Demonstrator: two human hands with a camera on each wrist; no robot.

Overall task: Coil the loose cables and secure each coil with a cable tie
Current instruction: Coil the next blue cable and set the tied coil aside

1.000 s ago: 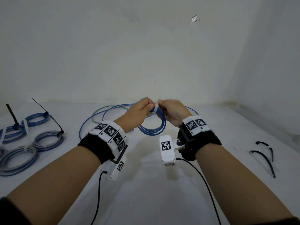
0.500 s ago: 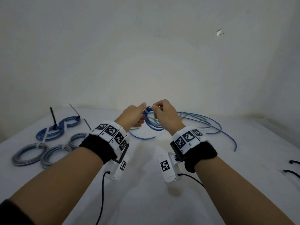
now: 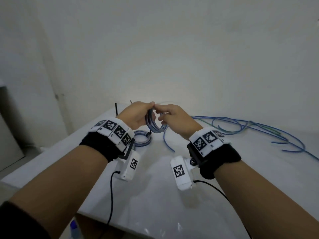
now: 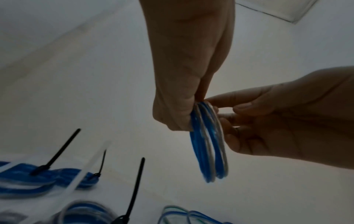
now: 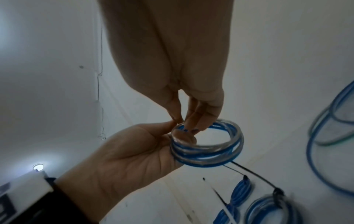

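A small coil of blue and clear cable (image 3: 156, 125) hangs in the air over the white table (image 3: 155, 195). My left hand (image 3: 148, 111) grips the coil's top, thumb and fingers curled around the strands (image 4: 208, 144). My right hand (image 3: 160, 112) meets it from the right and pinches the same upper rim (image 5: 210, 154), with fingertips (image 5: 193, 124) reaching inside the ring. I cannot make out a tie on this coil. Loose blue and green cables (image 3: 241, 125) lie on the table to the right.
Tied coils (image 3: 141, 138) with upright black tie tails (image 4: 136, 186) lie just below and left of the hands. The table's left edge (image 3: 51, 157) runs close by, and a blue-capped bottle (image 3: 74, 228) stands below it. A white wall stands right behind the table.
The view has swung left. Both hands have carried the coil left, over the tied coils, and it now hangs edge-on. The loose cables lie further right.
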